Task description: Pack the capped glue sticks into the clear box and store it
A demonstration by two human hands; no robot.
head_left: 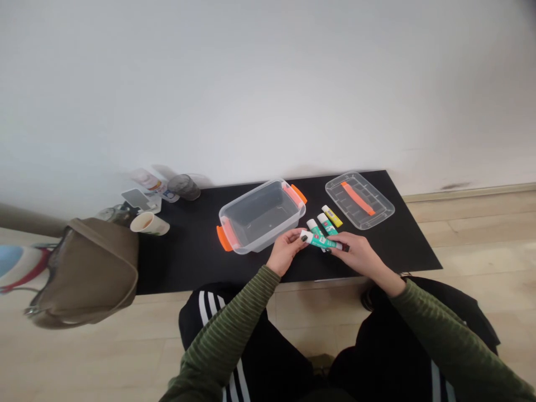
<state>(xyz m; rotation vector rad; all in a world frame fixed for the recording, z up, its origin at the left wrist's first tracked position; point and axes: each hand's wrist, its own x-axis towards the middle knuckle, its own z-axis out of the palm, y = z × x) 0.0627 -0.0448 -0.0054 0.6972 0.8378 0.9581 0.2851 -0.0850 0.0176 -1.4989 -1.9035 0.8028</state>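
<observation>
A green-and-white glue stick [321,240] is held level between my two hands above the black table. My left hand [285,249] pinches its white cap end, and my right hand [355,254] grips the other end. Just beyond lie two more green glue sticks, one nearer [312,225] and partly hidden, the other [327,223] beside it. A small yellow tube [332,216] lies next to them. Left of my hands stands a clear plastic box [263,237] with orange side clips, open on top, with nothing visible inside.
The box's clear lid [377,215] with an orange handle lies at the back right of the black table [188,262]. On the left are a paper cup [159,225] holding a brown drink, a dark glass [185,188], a white bottle [151,183] and a brown bag [94,262].
</observation>
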